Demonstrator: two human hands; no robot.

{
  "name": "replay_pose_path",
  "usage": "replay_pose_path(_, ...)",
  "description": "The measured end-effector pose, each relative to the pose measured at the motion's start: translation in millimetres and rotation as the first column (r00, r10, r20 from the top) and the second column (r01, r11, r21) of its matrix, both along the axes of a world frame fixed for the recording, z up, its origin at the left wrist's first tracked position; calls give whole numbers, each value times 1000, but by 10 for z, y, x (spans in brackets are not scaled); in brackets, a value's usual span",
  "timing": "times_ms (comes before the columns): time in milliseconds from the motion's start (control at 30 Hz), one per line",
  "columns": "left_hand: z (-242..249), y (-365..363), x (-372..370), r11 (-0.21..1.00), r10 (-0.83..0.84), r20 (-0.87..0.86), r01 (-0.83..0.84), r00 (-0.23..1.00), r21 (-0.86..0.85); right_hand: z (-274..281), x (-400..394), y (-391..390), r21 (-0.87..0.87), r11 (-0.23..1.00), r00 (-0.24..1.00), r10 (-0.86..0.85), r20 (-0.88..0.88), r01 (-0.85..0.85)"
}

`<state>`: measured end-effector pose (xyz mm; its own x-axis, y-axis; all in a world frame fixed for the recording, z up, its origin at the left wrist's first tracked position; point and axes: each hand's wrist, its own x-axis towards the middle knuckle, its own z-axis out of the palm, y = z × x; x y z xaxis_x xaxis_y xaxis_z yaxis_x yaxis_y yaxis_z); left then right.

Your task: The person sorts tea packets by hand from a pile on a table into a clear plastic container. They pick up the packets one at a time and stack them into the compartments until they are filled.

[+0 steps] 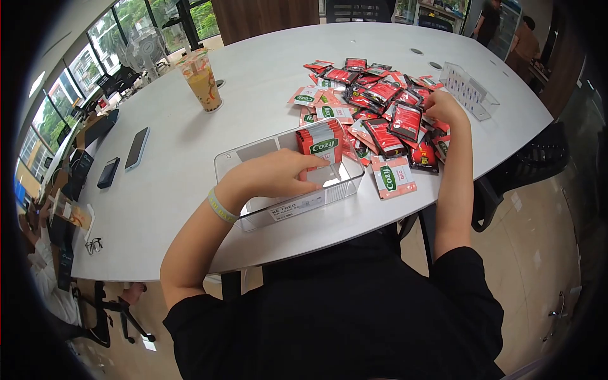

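On the white table a clear plastic box holds a row of upright red and pink Cozy sachets at its right end. My left hand reaches over the box's near wall, thumb and fingers apart, its fingertips beside the sachet row. Right of the box lies a loose pile of red, black and pink sachets. At the pile's right side is my right hand, its fingers bent down among the packets; whether they grip one is hidden. A pink Cozy sachet lies at the pile's near edge.
A clear empty holder stands right of the pile. Farther left are a drink cup, a phone, a dark case and glasses. Chairs surround the table. A person sits at the far left; others stand at the back right.
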<state>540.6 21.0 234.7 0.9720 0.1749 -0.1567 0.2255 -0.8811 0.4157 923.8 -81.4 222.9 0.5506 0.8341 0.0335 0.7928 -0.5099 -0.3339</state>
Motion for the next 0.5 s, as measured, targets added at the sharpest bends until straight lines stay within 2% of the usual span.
replay_pose_path(67, 18, -14, 3, 999, 26, -40, -27, 999, -24, 10, -5, -18, -4, 1000, 1000, -9, 29, 9)
replay_pose_path(133, 23, -22, -5, 999, 25, -39, -26, 999, -22, -98, 28, -10, 28, 1000, 986, 9, 165, -13)
replay_pose_path(167, 24, -18, -3, 1000, 20, -36, -20, 999, -20, -100, -24, -27, 108, 994, 988, -27, 154, 10)
replay_pose_path(200, 18, -13, -1, 1000, 17, -31, -18, 999, -20, -72, -58, -25, 110, 994, 987, -33, 157, 15)
replay_pose_path(267, 18, -12, -11, 1000, 10, -21, -10, 1000, -17, 5, -138, -5, -30, 999, 978, -37, 204, 44)
replay_pose_path(300, 24, -13, -13, 1000, 11, -21, -12, 1000, -25, 26, -174, -3, -22, 998, 989, -51, 140, 55)
replay_pose_path(333, 32, -15, -6, 999, 7, -20, -8, 1000, -32, 49, -217, -7, 22, 999, 990, -44, 135, 42)
replay_pose_path(400, 40, -11, -22, 1000, -19, 7, 19, 1000, -16, 5, -200, -5, 139, 988, 933, 15, 359, -69)
replay_pose_path(467, 12, 3, -5, 998, -69, 41, 69, 997, 1, 41, -247, -17, 315, 949, 940, -84, 330, -26)
replay_pose_path(500, -22, 20, -26, 998, -50, 77, 52, 996, -23, 89, -344, -50, 474, 879, 937, -123, 328, -51)
